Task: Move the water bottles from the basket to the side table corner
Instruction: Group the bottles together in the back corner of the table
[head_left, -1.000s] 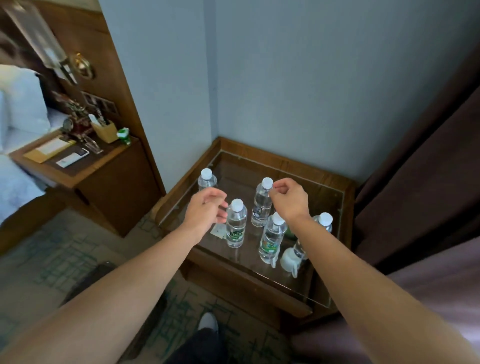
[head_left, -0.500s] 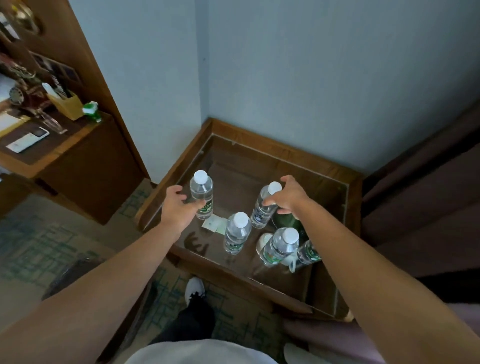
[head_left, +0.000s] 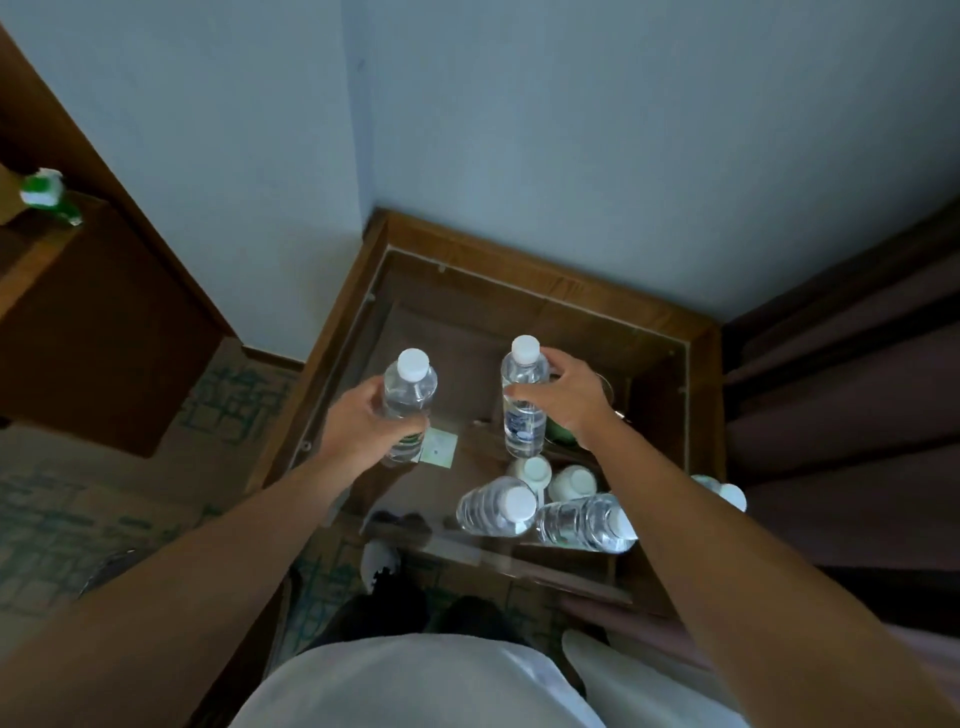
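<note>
A glass-topped wooden side table (head_left: 545, 288) fills the room's corner. My left hand (head_left: 363, 423) grips a clear water bottle (head_left: 410, 395) with a white cap and green label, standing at the table's left. My right hand (head_left: 561, 397) is wrapped around a second bottle (head_left: 523, 400) with a blue label, upright near the middle. Two more bottles (head_left: 496, 506) (head_left: 584, 522) stand near the front edge. Another bottle (head_left: 727, 493) peeks out behind my right forearm. No basket is visible.
White cups (head_left: 571, 482) and a green object (head_left: 558, 434) show under the glass. A small paper card (head_left: 439, 448) lies on the glass. A dark curtain (head_left: 841, 405) hangs to the right, a wooden nightstand (head_left: 93, 332) stands left, and patterned carpet (head_left: 62, 519) covers the floor.
The view has tilted further down over the table. My left hand has closed around the left bottle, and my right hand has slid from the cap down onto the middle bottle's body.
</note>
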